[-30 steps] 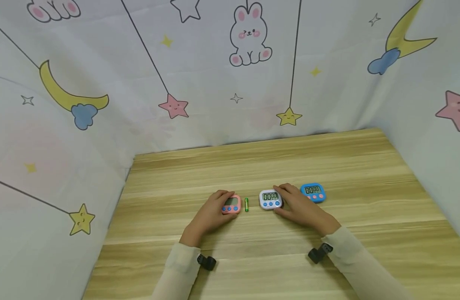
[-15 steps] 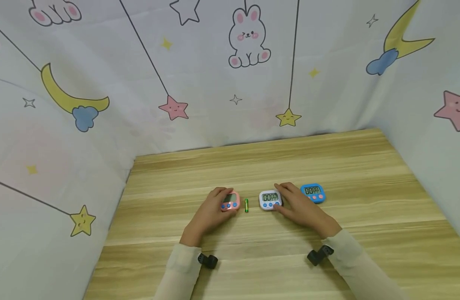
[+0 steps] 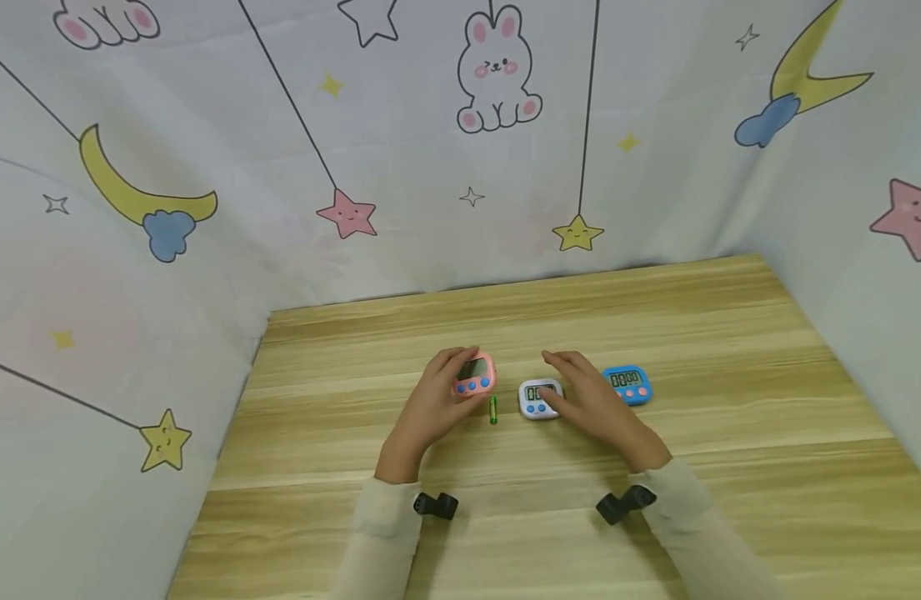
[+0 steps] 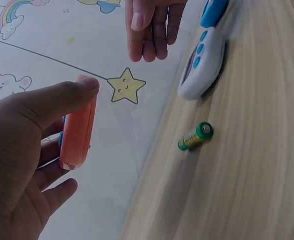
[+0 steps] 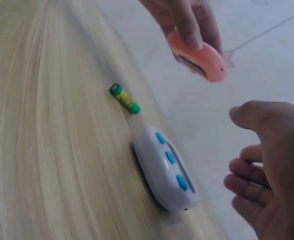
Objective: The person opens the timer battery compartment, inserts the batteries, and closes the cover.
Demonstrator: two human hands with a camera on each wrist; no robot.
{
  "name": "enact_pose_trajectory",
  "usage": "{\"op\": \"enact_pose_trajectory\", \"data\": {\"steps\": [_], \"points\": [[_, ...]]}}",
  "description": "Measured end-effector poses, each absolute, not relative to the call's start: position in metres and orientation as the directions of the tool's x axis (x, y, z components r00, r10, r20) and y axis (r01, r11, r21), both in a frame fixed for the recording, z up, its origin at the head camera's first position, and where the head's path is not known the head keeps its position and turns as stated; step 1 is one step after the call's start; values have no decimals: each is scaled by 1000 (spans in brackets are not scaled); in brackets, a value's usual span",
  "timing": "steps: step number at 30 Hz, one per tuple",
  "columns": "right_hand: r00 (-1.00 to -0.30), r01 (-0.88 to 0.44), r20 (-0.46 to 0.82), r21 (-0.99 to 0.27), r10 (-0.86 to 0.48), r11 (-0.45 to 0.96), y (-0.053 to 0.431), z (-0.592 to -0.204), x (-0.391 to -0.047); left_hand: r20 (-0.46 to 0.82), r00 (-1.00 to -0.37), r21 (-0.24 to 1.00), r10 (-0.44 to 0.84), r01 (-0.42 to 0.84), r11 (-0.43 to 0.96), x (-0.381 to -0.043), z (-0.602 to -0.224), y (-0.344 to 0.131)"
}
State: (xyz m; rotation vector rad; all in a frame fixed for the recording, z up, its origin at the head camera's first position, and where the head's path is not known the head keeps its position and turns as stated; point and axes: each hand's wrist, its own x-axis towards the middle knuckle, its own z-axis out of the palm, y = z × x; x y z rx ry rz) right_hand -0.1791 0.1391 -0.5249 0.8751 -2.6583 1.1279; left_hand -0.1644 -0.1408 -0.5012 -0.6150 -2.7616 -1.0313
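Between thumb and fingers, my left hand [image 3: 435,398] grips a pink digital timer [image 3: 475,375] by its edges, raised off the table; its screen looks blank. My right hand [image 3: 597,402] holds nothing, its fingers apart and loosely bent above a white timer [image 5: 162,170] with blue buttons, which lies on the table. In the head view the right thumb overlaps that timer's screen. A small green and yellow battery [image 4: 196,136] lies on the wood between the two hands.
A blue timer [image 3: 629,385] with pink buttons lies on the wooden table [image 3: 535,517], partly behind the right hand. A white curtain [image 3: 415,150] printed with stars, moons and rabbits stands behind and at both sides.
My left hand has lifted the pink timer off the table, up and slightly right. My right hand has come off the white timer and risen; the white timer and battery stay put.
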Motion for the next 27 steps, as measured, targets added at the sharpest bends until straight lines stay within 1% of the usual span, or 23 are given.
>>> {"op": "enact_pose_trajectory", "data": {"steps": [3, 7, 11, 17, 22, 27], "points": [[-827, -551, 335, -643, -452, 531, 134, -523, -179, 268, -903, 617, 336, 429, 660, -166, -497, -132], [-843, -520, 322, -692, -430, 501, 128, -520, -179, 315, -883, 636, 348, 468, 613, -169, -491, -120], [-850, -489, 308, -765, -428, 420, 123, -516, -180, 351, -868, 647, 352, 496, 579, -171, -484, -107], [-858, -403, 244, -865, -453, 299, 120, -511, -178, 390, -849, 655, 355, 527, 541, -169, -480, -98], [-866, -353, 205, -896, -457, 268, 120, -512, -177, 405, -839, 652, 365, 544, 527, -169, -481, -94], [-845, -263, 150, -953, -514, 153, 119, -514, -174, 411, -818, 606, 402, 575, 549, -166, -480, -92]]}}
